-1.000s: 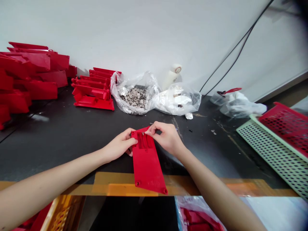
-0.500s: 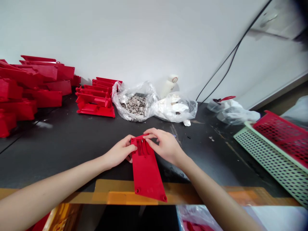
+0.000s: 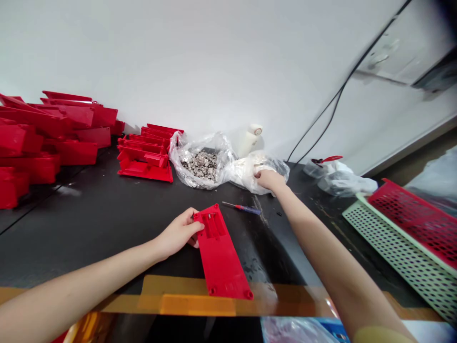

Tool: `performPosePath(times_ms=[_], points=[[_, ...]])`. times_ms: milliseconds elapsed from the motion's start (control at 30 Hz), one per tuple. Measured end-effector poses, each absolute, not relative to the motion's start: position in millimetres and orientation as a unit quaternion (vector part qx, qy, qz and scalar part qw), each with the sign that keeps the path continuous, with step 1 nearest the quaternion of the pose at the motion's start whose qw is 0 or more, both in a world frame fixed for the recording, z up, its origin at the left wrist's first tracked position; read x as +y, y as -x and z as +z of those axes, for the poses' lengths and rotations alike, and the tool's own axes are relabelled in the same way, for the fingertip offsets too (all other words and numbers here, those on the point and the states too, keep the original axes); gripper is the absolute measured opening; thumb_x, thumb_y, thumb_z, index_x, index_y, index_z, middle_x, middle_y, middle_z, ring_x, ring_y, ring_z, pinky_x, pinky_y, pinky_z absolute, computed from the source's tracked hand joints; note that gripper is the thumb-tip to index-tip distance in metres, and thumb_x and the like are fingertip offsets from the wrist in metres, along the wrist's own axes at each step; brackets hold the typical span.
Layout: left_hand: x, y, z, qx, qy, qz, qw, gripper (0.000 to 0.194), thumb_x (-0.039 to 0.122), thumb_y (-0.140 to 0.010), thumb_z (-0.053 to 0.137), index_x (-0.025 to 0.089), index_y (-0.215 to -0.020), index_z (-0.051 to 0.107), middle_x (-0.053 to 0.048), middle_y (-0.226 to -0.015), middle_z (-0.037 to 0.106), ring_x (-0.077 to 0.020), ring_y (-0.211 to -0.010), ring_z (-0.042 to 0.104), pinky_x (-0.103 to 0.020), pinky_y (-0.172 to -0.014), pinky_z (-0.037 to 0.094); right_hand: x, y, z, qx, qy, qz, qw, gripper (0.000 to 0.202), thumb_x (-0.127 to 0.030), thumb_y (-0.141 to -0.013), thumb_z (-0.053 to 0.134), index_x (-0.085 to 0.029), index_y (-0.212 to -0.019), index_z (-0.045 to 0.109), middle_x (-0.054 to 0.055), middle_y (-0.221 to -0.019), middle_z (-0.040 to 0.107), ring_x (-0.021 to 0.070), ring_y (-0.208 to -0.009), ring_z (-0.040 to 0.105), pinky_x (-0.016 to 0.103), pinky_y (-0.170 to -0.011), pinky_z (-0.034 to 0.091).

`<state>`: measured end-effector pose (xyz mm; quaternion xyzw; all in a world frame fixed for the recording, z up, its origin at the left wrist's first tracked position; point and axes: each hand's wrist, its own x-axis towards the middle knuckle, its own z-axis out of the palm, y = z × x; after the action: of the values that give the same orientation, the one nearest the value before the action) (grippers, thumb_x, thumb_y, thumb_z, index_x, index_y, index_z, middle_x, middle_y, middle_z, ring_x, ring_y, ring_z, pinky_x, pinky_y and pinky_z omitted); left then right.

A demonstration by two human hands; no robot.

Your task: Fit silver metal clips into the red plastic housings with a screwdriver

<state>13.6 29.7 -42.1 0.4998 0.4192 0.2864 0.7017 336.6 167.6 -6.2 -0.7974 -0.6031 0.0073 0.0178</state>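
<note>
My left hand (image 3: 182, 229) grips the upper left edge of a red plastic cover (image 3: 224, 262), thumb on its face near the slotted recess. A small metal clip (image 3: 210, 216) sits at the top of that recess. The cover's lower end lies over the table's front edge. My right hand (image 3: 269, 180) is at a clear plastic bag (image 3: 282, 170) of whitish pieces, its fingers curled into the opening; what the fingertips touch is hidden. Between the cover and that bag lies a screwdriver (image 3: 244, 208) with a blue and red handle.
Several red covers are piled at the left (image 3: 71, 124), with a smaller row (image 3: 144, 159) beside them. An open bag holds small metal clips (image 3: 203, 166). Behind stands a white bottle (image 3: 251, 139). At the right are a green basket (image 3: 396, 243) and a red basket (image 3: 410, 219).
My right hand has left the cover's upper end and moved away to the bag of whitish pieces. The screwdriver now shows on the table. My left hand still holds the cover, which has tilted slightly.
</note>
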Motion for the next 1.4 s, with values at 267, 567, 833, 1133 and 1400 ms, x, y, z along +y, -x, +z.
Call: performPosePath(times_ms=[267, 567, 833, 1133, 1400], points=[[29.7, -13.7, -40.5, 0.420, -0.498, 0.284, 0.704, 0.018, 0.027, -0.075, 0.058, 0.019, -0.085, 0.046, 0.003, -0.065, 0.063, -0.0108, -0.055, 0.060, -0.021, -0.053, 0.049, 182.2, -347.5, -9.1, -0.608, 0.784, 0.088, -0.084, 0.027, -0.033, -0.092, 0.056, -0.016, -0.111, 0.061, 0.007, -0.112, 0.062, 0.0181, -0.096, 0.062, 0.037, -0.083, 0.054], [29.6, -12.6, -40.2, 0.419, -0.497, 0.285, 0.704, 0.015, 0.024, -0.075, 0.056, 0.019, -0.085, 0.046, 0.004, -0.066, 0.062, -0.0098, -0.055, 0.060, -0.021, -0.054, 0.049, 174.9, -356.7, -18.6, -0.623, 0.779, 0.071, 0.020, 0.029, -0.034, -0.092, 0.055, -0.015, -0.113, 0.059, 0.008, -0.112, 0.062, 0.0182, -0.097, 0.062, 0.039, -0.085, 0.053], [30.8, -12.7, -42.5, 0.411, -0.503, 0.286, 0.705, 0.018, 0.027, -0.074, 0.058, 0.019, -0.086, 0.046, 0.003, -0.066, 0.063, -0.0106, -0.055, 0.060, -0.021, -0.053, 0.049, 157.5, -358.8, -19.9, -0.608, 0.777, 0.083, 0.142, 0.023, -0.031, -0.088, 0.061, -0.013, -0.102, 0.064, 0.005, -0.097, 0.067, 0.0153, -0.086, 0.064, 0.036, -0.081, 0.053], [31.2, -12.9, -42.1, 0.417, -0.507, 0.279, 0.701, 0.017, 0.027, -0.076, 0.057, 0.019, -0.086, 0.046, 0.003, -0.065, 0.062, -0.0102, -0.055, 0.059, -0.020, -0.052, 0.049, 140.2, -327.6, 7.6, -0.541, 0.734, 0.023, 0.410, 0.028, -0.033, -0.081, 0.060, -0.013, -0.097, 0.072, 0.012, -0.084, 0.071, 0.0234, -0.082, 0.066, 0.040, -0.080, 0.051], [32.1, -13.5, -38.9, 0.420, -0.509, 0.270, 0.702, 0.015, 0.025, -0.078, 0.056, 0.018, -0.087, 0.046, 0.002, -0.066, 0.063, -0.0093, -0.055, 0.058, -0.020, -0.053, 0.048, 96.1, -228.1, 24.6, -0.631, 0.525, 0.372, 0.433, 0.027, -0.041, -0.068, 0.076, -0.017, -0.078, 0.073, 0.000, -0.061, 0.067, 0.0074, -0.047, 0.055, 0.019, -0.043, 0.047]])
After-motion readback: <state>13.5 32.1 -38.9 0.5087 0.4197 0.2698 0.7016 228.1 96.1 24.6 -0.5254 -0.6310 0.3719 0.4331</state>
